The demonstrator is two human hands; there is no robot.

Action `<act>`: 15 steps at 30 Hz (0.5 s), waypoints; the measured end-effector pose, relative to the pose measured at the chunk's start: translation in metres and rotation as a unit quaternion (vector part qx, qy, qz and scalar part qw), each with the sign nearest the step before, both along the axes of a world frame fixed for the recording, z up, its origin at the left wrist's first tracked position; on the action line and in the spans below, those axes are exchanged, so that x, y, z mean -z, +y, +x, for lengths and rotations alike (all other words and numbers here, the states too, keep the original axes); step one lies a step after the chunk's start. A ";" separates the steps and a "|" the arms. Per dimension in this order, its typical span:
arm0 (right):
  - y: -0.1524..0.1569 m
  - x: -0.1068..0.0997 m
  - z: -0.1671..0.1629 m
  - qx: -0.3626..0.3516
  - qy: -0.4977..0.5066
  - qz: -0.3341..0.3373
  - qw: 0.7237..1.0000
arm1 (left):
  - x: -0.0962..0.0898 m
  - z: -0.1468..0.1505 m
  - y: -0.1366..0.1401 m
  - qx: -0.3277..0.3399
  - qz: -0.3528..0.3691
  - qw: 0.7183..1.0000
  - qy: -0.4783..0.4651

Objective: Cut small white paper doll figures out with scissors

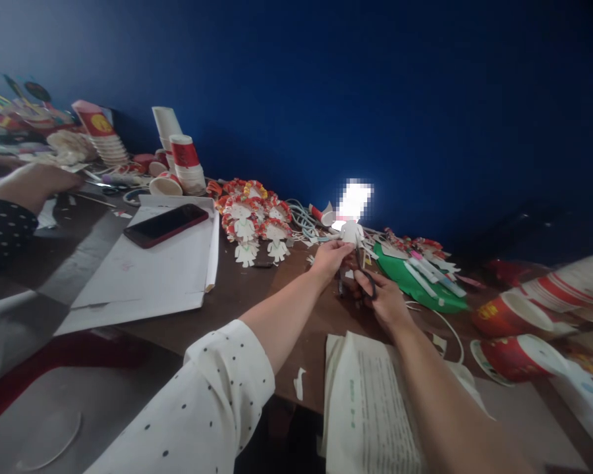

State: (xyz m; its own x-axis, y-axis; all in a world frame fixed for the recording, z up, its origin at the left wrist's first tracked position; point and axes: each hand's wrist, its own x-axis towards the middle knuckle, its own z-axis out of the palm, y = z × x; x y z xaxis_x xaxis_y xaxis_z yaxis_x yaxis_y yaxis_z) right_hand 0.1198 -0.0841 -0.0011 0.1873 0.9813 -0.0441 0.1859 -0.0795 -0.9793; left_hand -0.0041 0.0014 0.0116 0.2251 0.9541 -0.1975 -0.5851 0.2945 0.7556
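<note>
Through the head camera, from my distant seat, I see my left hand (330,255) with thumb and fingertips pinching the lower part of a small white paper cut-out in the shape of a doll (352,232), which stands upright above the dark brown table (237,289). The fingers of my right hand (383,297) are curled around the handles of a pair of black-handled scissors (372,282), whose blades point up toward the cut-out. The hands appear small and light shines behind the paper, so I cannot fairly tell if the blades are apart or together.

My first worry is the left fingertips: they are very near the blades, and if the cut-out turned inside the pinch, a fingertip could be nicked. Also, the paper is held only low down, so it may bend, and a narrow limb could be cut off by mistake. Finally, a thin white cable (455,336) curves beside my right forearm; a wide elbow movement could catch it and jerk the scissors.
</note>
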 end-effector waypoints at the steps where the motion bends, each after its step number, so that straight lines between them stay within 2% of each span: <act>1: 0.000 0.001 0.000 -0.001 0.010 -0.003 1.000 | -0.001 -0.001 0.000 0.001 0.003 1.000 -0.001; 9: 0.000 0.001 0.000 0.001 0.028 -0.001 1.000 | -0.004 -0.003 -0.001 -0.011 -0.005 1.000 -0.024; 15: -0.003 -0.005 -0.004 0.008 0.050 -0.001 0.999 | -0.008 -0.004 -0.003 0.003 -0.001 1.000 0.005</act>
